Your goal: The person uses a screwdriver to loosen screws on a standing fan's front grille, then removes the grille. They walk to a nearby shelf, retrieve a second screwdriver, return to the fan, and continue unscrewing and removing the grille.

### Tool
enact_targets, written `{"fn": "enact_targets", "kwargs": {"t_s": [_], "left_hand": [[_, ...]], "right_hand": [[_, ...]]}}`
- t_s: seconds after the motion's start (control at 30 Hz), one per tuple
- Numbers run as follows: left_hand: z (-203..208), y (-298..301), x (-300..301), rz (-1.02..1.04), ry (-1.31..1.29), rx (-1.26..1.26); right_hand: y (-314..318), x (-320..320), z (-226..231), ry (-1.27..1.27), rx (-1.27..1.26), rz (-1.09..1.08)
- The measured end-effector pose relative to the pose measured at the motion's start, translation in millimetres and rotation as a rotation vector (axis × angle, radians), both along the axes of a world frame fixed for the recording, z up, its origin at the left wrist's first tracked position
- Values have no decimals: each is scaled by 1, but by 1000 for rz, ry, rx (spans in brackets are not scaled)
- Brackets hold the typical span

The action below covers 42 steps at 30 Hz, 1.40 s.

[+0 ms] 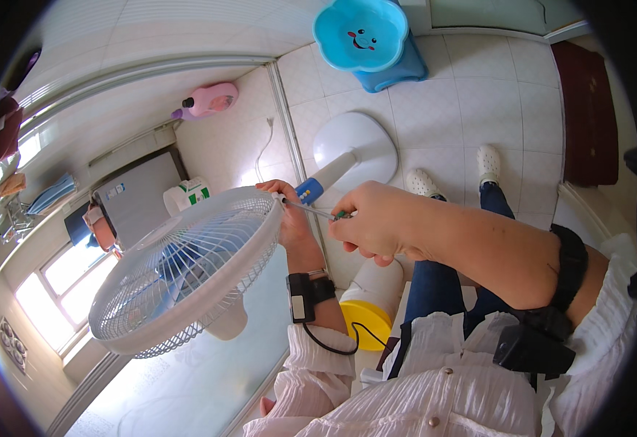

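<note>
A white floor fan with blue blades and a wire cage (180, 269) fills the left middle, its head tilted. My left hand (295, 224) is closed round the edge of the cage's rim, its fingers bent over the far side. In my right hand (373, 218) is a screwdriver (309, 209), its thin metal shaft pointing left. The tip reaches a small fitting on the rim beside my left fingers; whether it sits in a screw is too small to tell. Behind my hands, the fan's pole with a blue control panel (309, 191) rises from a white base (376, 149).
A light blue basin (362, 36) rests on a blue stool (391, 69) at the far side. Next to my left forearm stands a white bucket with a yellow lid (366, 320). A pink bottle (213, 100) and a loose plug cord (264, 149) lie beyond the door track (284, 116).
</note>
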State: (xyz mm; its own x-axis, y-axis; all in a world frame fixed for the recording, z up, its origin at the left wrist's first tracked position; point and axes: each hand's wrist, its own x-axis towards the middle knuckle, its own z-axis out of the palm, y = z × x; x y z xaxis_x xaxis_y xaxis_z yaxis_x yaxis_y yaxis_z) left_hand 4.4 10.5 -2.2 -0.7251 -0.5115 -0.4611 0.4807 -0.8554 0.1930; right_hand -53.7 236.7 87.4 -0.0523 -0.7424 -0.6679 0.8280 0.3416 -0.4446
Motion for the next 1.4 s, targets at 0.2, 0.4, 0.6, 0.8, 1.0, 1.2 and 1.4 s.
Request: {"fn": "enact_targets", "kwargs": {"t_s": [0.2,0.4,0.6,0.8,1.0,1.2,1.4], "left_hand": [[-4,-6,1,-29,28,82],[-5,-5,3,-17,-52,-53],[1,2,-3,14,45,62],[9,6,-2,-9,18,54],[6,1,-2,-31,-7,84],[1,-5,1,-61,28,59],[0,-6,0,-47,37,109]], "right_hand": [[0,-3,14,563,132,208],[-5,12,15,1064,180,224],[5,20,23,1371,73,371],[25,23,29,1293,204,323],[40,35,0,1259,310,162],[39,51,-9,1193,288,150],[35,59,-10,880,152,-45]]}}
